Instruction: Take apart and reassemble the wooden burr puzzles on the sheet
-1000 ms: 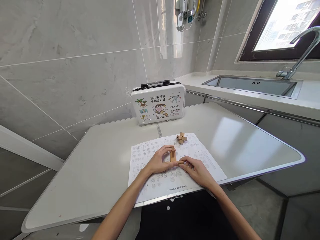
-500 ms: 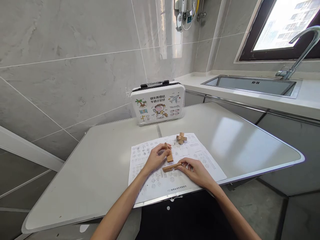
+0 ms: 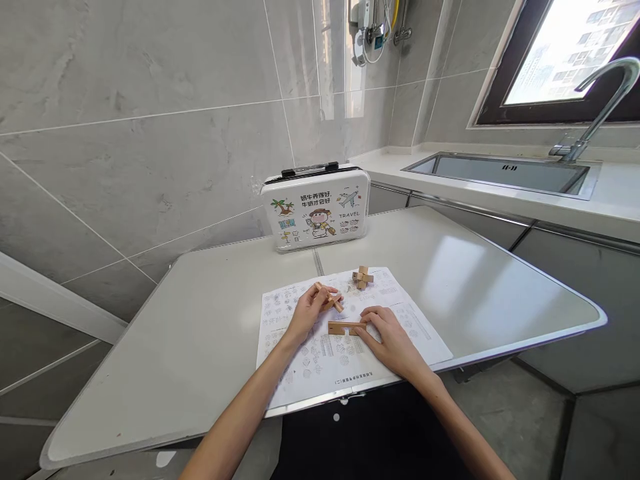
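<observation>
My left hand (image 3: 305, 320) pinches wooden puzzle pieces (image 3: 337, 306), which look like two bars crossing each other; its fingers hide part of them. Just below and to the right lies a long notched wooden bar (image 3: 340, 328), its cut-out facing me. My right hand (image 3: 389, 339) grips that bar by its right end between thumb and fingers. The bar is level, close above or on the printed sheet (image 3: 293, 393); I cannot tell which. Beyond my hands, an interlocked wooden burr puzzle (image 3: 363, 278) rests near the sheet's far edge.
The sheet of puzzle diagrams lies at the near edge of a pale folding table (image 3: 210, 320). A white cartoon case (image 3: 320, 210) stands at the back, by the tiled wall. To the right are a counter with a sink (image 3: 500, 170) and a tap (image 3: 607, 110).
The pieces in my left hand have turned from pointing towards me to a slanted, crossed position. My right hand has moved slightly away from me, and its bar has swung level.
</observation>
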The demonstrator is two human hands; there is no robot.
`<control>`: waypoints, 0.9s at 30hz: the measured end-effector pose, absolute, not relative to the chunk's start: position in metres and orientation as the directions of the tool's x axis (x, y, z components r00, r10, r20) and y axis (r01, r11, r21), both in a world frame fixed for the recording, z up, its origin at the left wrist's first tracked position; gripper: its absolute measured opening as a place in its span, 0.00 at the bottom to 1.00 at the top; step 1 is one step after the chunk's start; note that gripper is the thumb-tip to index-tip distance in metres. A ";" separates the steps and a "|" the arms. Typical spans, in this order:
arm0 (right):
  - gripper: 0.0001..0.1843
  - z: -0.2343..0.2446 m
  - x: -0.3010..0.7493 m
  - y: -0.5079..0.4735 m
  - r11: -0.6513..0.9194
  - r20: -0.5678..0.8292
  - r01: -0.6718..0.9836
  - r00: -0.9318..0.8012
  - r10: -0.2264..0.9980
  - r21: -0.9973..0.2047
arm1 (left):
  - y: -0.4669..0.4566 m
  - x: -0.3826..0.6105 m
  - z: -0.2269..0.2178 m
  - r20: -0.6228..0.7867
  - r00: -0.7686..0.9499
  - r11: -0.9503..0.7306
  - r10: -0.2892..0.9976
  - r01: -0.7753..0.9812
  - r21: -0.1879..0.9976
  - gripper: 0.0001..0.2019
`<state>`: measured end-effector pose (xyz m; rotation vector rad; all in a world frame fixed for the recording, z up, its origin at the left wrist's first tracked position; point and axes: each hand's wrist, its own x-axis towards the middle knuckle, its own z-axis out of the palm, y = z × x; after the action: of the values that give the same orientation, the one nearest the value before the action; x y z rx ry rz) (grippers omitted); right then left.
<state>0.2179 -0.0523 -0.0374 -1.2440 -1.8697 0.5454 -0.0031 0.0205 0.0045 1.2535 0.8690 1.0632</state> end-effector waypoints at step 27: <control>0.22 -0.014 0.215 -0.058 0.562 0.526 0.471 -0.221 0.821 -0.680 | 0.003 0.004 0.023 0.043 0.577 0.014 0.816 -0.093 0.996 0.19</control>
<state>0.2151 -0.0582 -0.0141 -1.0519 -1.8674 0.4739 0.0039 0.0032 0.0232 1.3833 0.6756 0.7984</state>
